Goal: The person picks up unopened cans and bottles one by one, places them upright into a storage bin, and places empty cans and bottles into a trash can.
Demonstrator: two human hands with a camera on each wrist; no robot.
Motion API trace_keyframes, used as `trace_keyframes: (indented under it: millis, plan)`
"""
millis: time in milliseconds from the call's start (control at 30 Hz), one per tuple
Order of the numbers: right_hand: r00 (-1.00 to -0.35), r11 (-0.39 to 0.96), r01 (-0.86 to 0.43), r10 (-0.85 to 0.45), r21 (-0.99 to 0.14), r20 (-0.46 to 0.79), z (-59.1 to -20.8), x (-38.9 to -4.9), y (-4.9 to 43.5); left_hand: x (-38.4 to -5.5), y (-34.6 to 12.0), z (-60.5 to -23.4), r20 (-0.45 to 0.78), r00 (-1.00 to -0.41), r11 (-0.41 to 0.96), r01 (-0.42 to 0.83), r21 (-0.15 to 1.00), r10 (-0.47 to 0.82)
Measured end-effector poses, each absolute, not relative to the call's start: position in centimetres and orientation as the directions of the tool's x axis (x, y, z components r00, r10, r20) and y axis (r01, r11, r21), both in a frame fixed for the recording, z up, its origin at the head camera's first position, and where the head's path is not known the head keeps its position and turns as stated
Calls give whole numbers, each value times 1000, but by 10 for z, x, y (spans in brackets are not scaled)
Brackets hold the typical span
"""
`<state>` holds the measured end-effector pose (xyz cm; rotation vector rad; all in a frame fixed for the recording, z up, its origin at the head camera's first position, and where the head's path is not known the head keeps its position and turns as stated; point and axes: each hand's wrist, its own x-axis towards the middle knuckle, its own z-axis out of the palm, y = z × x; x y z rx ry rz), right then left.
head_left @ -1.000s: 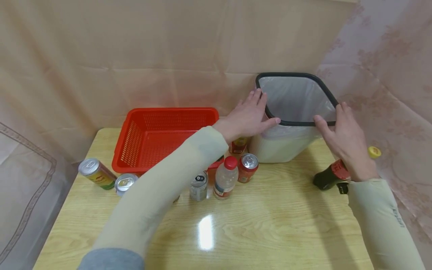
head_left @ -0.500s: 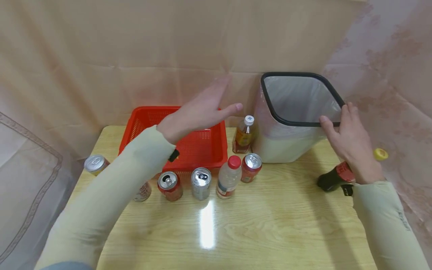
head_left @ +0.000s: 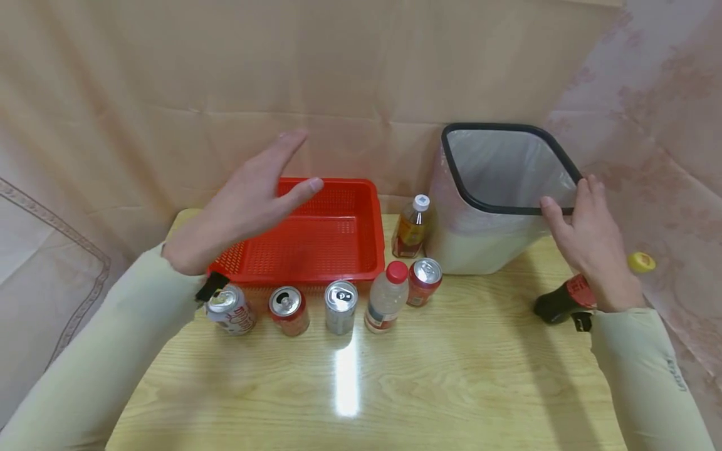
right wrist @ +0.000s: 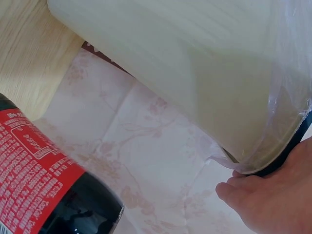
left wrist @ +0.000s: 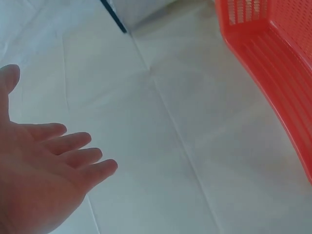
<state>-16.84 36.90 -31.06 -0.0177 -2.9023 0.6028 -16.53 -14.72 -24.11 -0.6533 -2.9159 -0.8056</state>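
Now, grips the bin (head_left: 474,250) by its black rim (head_left: 507,210) at the near right corner with the right hand (head_left: 592,244), with the thumb on the front edge and the fingers lightly bent round the side. Holds the left hand (head_left: 239,200) up in the air over the left end of the red basket (head_left: 316,250), apart from its rim, with fingers nearly straight, the thumb spread well away from them and nothing in the palm.

To the left of the right-hand grip, has the bin's mouth, lined with a thin whitish bag (head_left: 502,166). Just below that grip, has a dark bottle (head_left: 564,300) with a red label, partly covered by the right wrist, and past the wrist a yellow cap (head_left: 641,262). Farther left of the grip, just beside the bin, has a bottle of brown drink (head_left: 410,233) with a white cap, then in front of it a red can (head_left: 424,285).

Below and to the right of the left hand, in front of the basket, has a row on the wooden table (head_left: 429,376): nearest the left wrist a white can (head_left: 232,313), then an opened red can (head_left: 289,315), a silver can (head_left: 341,311) and a clear bottle (head_left: 386,304) with a red cap.
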Motion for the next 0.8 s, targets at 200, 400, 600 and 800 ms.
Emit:
trace_keyframes:
  millis: [200,400,600,800]
  plan:
    - [-984,916,-24,49,-401,171,-310,-168,371,-146,-181,-244,200,-933,767,359,531,298]
    - [-986,915,-15,54,-403,160,-309,-167,374,-135,-203,-256,265,-926,742,376,555,270]
    - [-987,914,-4,62,-405,150,-309,-166,377,-129,-207,-274,254,-936,747,348,567,243]
    - [-987,913,4,68,-409,143,-309,-164,378,-124,-207,-292,253,-939,746,340,572,234]
